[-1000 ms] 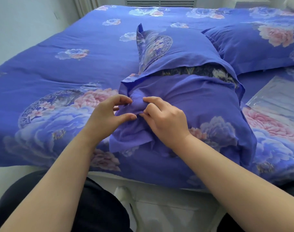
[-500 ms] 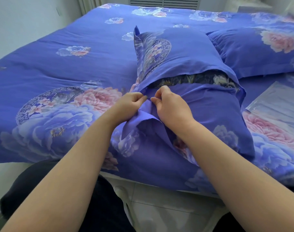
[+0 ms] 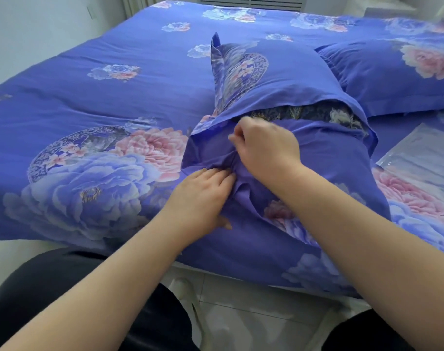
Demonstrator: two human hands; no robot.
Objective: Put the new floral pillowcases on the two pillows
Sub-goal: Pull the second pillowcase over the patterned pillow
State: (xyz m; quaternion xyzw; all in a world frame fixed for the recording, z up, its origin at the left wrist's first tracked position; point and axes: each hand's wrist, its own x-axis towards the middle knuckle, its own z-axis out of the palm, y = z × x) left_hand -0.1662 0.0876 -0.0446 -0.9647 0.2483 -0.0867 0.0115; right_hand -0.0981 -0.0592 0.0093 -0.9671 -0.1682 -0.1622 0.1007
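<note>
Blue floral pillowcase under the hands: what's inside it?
Inside the blue floral pillowcase, a strip of dark patterned pillow shows through the opening. The rest is covered by fabric.

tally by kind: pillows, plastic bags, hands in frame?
Pillows: 2, near one and far one
Plastic bags: 1
Hands: 2, left hand and right hand
Total: 5

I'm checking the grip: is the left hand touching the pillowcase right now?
Touching. The head view shows the left hand pressed flat on the pillowcase, its fingertips digging into the bunched fold beside the right hand.
</note>
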